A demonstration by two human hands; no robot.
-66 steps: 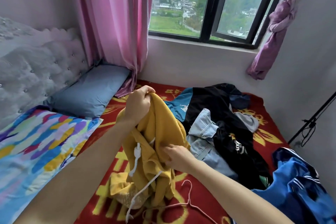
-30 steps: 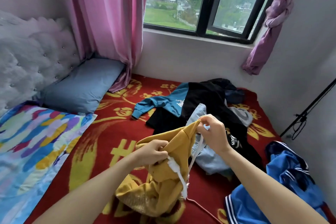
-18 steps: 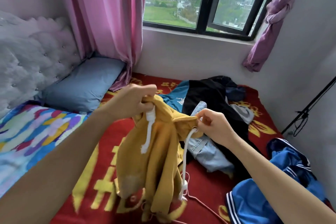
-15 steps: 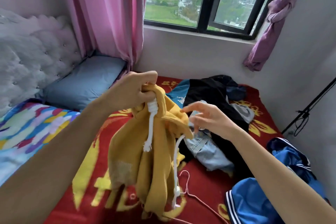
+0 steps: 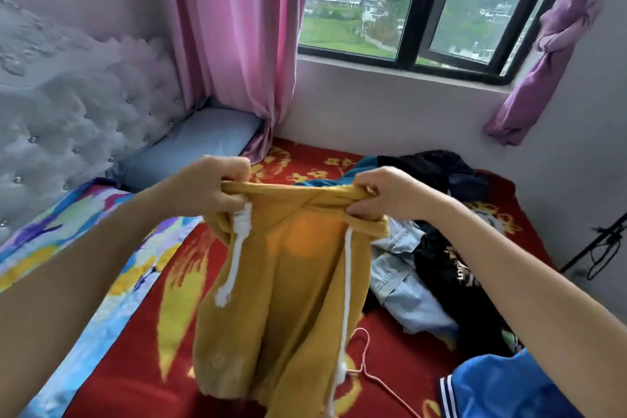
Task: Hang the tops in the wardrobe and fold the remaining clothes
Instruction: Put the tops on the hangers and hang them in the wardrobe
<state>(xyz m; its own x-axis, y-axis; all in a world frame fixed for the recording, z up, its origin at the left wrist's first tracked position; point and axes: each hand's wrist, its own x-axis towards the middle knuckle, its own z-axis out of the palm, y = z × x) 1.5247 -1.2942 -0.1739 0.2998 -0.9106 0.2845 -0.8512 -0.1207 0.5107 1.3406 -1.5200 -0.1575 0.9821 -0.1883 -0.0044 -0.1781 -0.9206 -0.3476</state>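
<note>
The left hand (image 5: pixel 212 187) and right hand (image 5: pixel 386 195) clench the top edge of the yellow hoodie (image 5: pixel 281 288) — it hangs between them toward six o'clock; seemingly being straightened for hanging; the next move calls for the pink hanger (image 5: pixel 364 361), lying at five o'clock; other clothes (image 5: pixel 437 248) wait at three o'clock.

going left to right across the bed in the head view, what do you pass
colourful quilt → left hand → yellow hoodie, gripped by both hands → right hand → black top
</note>
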